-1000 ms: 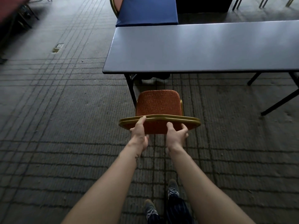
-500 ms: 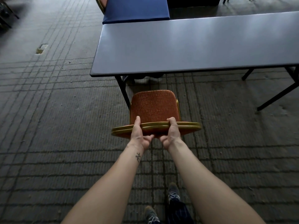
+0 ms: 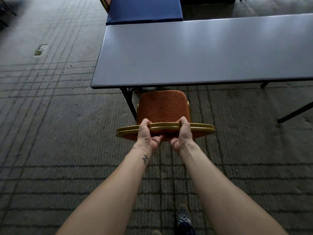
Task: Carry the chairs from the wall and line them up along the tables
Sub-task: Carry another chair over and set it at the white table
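An orange padded chair (image 3: pixel 162 106) with a gold frame stands in front of me, its seat just under the near edge of the grey table (image 3: pixel 194 51). My left hand (image 3: pixel 147 133) grips the gold top rail of the backrest left of centre. My right hand (image 3: pixel 182 133) grips the same rail right of centre, fingers curled over the top. The chair's legs are hidden below the seat.
A black table leg (image 3: pixel 129 102) stands just left of the chair seat, another leg (image 3: pixel 294 112) slants at the right. A blue-topped table (image 3: pixel 144 9) adjoins at the back, with another chair's gold frame (image 3: pixel 103 2) beside it. Grooved grey floor stretches left.
Both hands went from fingers lightly on the backrest rail to a full grip over it. The chair moved forward, its seat now reaching the table's edge, and I stepped closer.
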{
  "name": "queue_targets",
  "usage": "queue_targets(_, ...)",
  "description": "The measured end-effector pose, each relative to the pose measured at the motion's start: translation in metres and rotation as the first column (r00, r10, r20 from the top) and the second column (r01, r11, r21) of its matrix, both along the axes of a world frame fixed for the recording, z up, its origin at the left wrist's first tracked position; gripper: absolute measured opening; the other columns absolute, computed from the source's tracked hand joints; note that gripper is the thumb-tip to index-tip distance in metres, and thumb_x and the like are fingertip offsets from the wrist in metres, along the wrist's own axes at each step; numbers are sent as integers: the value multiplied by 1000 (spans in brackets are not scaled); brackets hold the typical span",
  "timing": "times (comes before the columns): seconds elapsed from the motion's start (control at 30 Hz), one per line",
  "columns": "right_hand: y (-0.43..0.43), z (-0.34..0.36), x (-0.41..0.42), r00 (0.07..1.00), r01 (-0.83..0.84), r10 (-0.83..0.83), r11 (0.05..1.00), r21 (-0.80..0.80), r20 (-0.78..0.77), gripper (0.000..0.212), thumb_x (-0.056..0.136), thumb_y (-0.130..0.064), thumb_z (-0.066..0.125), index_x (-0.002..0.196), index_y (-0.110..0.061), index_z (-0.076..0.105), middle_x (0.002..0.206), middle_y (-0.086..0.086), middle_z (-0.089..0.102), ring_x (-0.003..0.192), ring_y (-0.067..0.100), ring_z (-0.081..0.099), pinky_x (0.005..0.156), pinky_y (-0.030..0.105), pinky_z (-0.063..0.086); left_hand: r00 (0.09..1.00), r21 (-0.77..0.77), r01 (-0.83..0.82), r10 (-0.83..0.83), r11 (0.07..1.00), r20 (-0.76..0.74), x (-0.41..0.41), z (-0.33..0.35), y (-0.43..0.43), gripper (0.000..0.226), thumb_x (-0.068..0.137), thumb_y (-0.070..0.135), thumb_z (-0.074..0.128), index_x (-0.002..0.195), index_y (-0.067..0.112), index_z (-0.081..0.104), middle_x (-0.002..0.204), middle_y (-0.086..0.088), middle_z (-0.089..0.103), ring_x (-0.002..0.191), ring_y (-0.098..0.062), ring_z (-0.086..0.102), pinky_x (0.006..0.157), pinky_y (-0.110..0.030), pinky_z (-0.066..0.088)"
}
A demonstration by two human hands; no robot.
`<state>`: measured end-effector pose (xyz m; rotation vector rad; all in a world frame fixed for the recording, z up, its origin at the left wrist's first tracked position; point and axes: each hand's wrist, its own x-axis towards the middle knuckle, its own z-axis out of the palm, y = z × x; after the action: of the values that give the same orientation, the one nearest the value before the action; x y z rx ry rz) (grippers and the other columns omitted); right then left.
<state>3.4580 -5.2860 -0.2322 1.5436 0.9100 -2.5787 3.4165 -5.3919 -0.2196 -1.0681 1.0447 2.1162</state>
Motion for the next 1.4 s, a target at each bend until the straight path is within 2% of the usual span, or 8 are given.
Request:
queue_targets(0.23, 20, 2, -75, 999, -45, 45, 998, 46, 1, 39, 78, -31, 63, 109, -8, 62, 103, 16, 69, 102, 34, 70, 89, 50, 58, 999, 5, 22, -22, 1000, -31, -73, 3, 23, 40, 90, 23, 57, 120, -4, 54, 118, -29, 61, 110, -45, 62, 101, -63, 50)
queue_targets(0.33, 27, 1, -101, 999, -46, 47, 997, 55, -18, 38, 75, -33, 63, 105, -9, 62, 101, 14, 68, 96, 33, 69, 91, 52, 57, 999, 10, 3, -3, 1000, -32, -101, 2, 29, 51, 88, 25, 59, 129, -4, 53, 125, -30, 61, 113, -47, 62, 99, -64, 51)
queue_targets(0.43, 36, 3, -133, 999, -47, 48, 996, 76, -1, 34, 75, -35, 62, 100, -11, 62, 98, 13, 68, 94, 33, 69, 94, 54, 55, 999, 7, 1, -1, 1000, -42, -130, 2, 40, 50, 89, 25, 58, 130, -4, 54, 121, -29, 62, 108, -45, 63, 95, -63, 54)
queue_targets(0.53, 48, 4, -164, 999, -44, 44, 997, 65, 1, 44, 69, -37, 64, 104, -11, 64, 102, 13, 70, 95, 34, 70, 91, 55, 56, 999, 4, 3, -3, 1000, -50, -159, 3, 54, 51, 89, 26, 60, 130, -2, 55, 121, -27, 63, 108, -44, 64, 95, -62, 54)
queue_targets(0.77, 60, 12, -225, 999, -34, 34, 998, 61, 10, 35, 87, -37, 63, 107, -9, 62, 101, 12, 69, 98, 34, 70, 93, 53, 57, 999, 0, -18, 18, 1000, -43, -220, 3, 68, 46, 88, 28, 62, 122, -2, 56, 117, -26, 64, 107, -44, 64, 94, -63, 55)
queue_targets(1.03, 74, -4, -256, 1000, -26, 26, 998, 65, 5, 37, 85, -41, 63, 104, -10, 64, 101, 13, 69, 100, 35, 71, 93, 56, 56, 998, 16, -35, 36, 999, -48, -248, -9, 84, 51, 90, 32, 62, 129, -1, 55, 119, -27, 65, 108, -44, 64, 88, -63, 57)
queue_targets(1.3, 75, -2, -252, 999, -44, 43, 998, 53, 18, 37, 89, -42, 62, 107, -10, 63, 99, 11, 68, 92, 32, 68, 71, 42, 58, 999, 70, 0, 2, 998, -34, -244, -9, 81, 52, 91, 36, 60, 127, -1, 55, 121, -29, 64, 107, -48, 64, 77, -60, 61)
queue_targets(1.4, 74, -7, -246, 997, -72, 71, 995, 63, 16, 45, 88, -46, 62, 112, -7, 64, 105, 14, 71, 95, 34, 70, 79, 47, 60, 999, 44, 5, -3, 999, -41, -239, -12, 80, 52, 94, 40, 60, 127, 0, 54, 121, -28, 64, 106, -45, 65, 78, -58, 60)
